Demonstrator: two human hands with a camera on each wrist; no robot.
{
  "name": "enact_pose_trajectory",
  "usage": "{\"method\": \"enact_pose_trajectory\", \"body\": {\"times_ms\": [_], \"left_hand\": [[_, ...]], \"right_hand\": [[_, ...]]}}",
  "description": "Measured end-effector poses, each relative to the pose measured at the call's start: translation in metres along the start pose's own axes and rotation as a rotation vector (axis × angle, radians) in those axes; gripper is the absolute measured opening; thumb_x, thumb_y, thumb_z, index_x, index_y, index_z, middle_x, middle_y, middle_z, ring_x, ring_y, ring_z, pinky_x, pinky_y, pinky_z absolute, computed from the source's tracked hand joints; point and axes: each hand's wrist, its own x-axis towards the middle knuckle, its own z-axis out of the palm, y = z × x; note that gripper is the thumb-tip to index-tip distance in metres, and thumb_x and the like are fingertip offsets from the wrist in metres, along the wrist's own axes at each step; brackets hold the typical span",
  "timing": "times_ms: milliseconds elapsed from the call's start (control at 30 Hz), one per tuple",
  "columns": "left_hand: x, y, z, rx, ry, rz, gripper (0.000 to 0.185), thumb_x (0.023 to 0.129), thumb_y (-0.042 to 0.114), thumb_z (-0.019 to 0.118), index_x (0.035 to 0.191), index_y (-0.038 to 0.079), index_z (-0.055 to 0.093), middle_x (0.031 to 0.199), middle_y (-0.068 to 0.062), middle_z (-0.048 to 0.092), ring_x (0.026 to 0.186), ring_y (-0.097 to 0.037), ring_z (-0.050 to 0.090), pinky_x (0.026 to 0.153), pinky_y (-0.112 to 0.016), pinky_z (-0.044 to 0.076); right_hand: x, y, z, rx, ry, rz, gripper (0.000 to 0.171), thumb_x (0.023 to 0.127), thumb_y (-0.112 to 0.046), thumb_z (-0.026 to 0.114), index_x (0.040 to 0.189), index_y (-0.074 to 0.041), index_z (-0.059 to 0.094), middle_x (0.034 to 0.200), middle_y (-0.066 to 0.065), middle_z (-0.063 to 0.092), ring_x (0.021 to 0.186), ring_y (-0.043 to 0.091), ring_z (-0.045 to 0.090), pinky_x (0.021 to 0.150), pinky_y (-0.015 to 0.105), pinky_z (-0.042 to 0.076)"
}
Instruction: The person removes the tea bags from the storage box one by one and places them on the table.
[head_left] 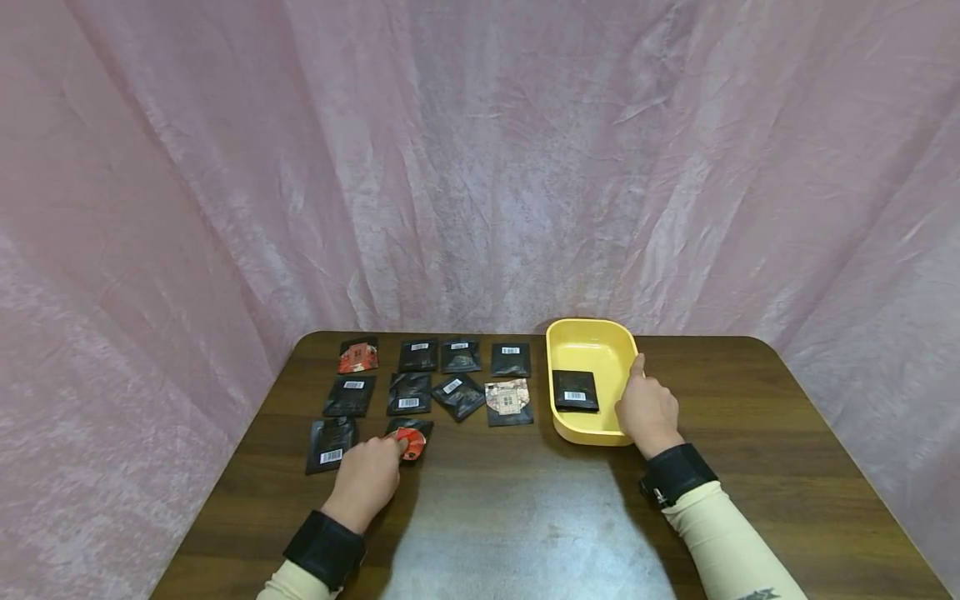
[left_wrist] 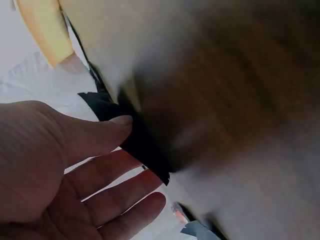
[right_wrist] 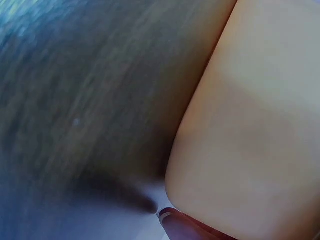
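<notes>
My left hand (head_left: 369, 477) pinches a small flat black sachet with a red label (head_left: 412, 443) near the table's left front. In the left wrist view the black sachet (left_wrist: 142, 145) is seen nearly edge-on between thumb and fingers. My right hand (head_left: 648, 410) is at the right wall of a yellow plastic tub (head_left: 557, 350), one finger stretched along the rim; the other fingers are partly hidden. The right wrist view shows the tub's wall close up, with a fingertip (right_wrist: 172, 217) at its lower end. Inside the tub lies a black sachet with a white barcode (head_left: 575, 392).
Several black sachets lie in loose rows left of the tub, most with barcodes up. One has a red label (head_left: 358, 357), another a cream label (head_left: 508, 402). The brown wooden table (head_left: 750, 467) ends at the back before a pink curtain (head_left: 480, 208).
</notes>
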Motion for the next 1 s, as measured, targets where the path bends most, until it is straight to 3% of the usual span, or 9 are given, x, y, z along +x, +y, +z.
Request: {"method": "enact_pose_trajectory", "body": {"times_ms": [167, 400, 567, 1000], "left_hand": [[-0.0021, 0.0003, 0.0028, -0.021, 0.017, -0.003, 0.014, 0.100, 0.017, 0.071, 0.099, 0.009, 0.083, 0.071, -0.016, 0.073, 0.062, -0.035, 0.070, 0.053, -0.049, 0.053], [-0.0035, 0.0000, 0.0013, -0.011, -0.081, 0.005, 0.024, 0.090, 0.021, 0.083, 0.111, 0.009, 0.080, 0.089, -0.013, 0.077, 0.074, -0.033, 0.074, 0.061, -0.049, 0.058], [-0.0037, 0.0004, 0.0000, -0.035, -0.118, 0.000, 0.027, 0.091, 0.023, 0.083, 0.113, 0.009, 0.078, 0.098, -0.013, 0.078, 0.079, -0.034, 0.075, 0.063, -0.051, 0.059], [-0.0027, -0.0001, -0.0009, -0.118, -0.119, -0.057, 0.035, 0.088, 0.022, 0.086, 0.116, 0.004, 0.076, 0.097, -0.017, 0.080, 0.080, -0.034, 0.076, 0.069, -0.053, 0.061]], "right_hand": [[0.0001, 0.0008, 0.0009, 0.000, 0.000, 0.002, 0.089, 0.095, -0.012, 0.062, 0.166, 0.011, 0.014, 0.103, 0.034, 0.070, 0.079, 0.042, 0.069, 0.064, 0.053, 0.055], [0.0008, 0.0007, 0.0009, 0.009, 0.007, 0.004, 0.087, 0.095, -0.012, 0.060, 0.166, 0.010, 0.015, 0.103, 0.034, 0.070, 0.079, 0.042, 0.069, 0.065, 0.054, 0.055], [0.0008, 0.0001, 0.0007, 0.004, 0.005, 0.003, 0.086, 0.096, -0.012, 0.061, 0.166, 0.010, 0.017, 0.102, 0.033, 0.070, 0.079, 0.042, 0.069, 0.065, 0.054, 0.055], [0.0000, 0.0004, 0.0009, 0.008, 0.012, -0.003, 0.087, 0.095, -0.012, 0.061, 0.166, 0.011, 0.014, 0.103, 0.034, 0.070, 0.081, 0.044, 0.070, 0.067, 0.056, 0.056]]}}
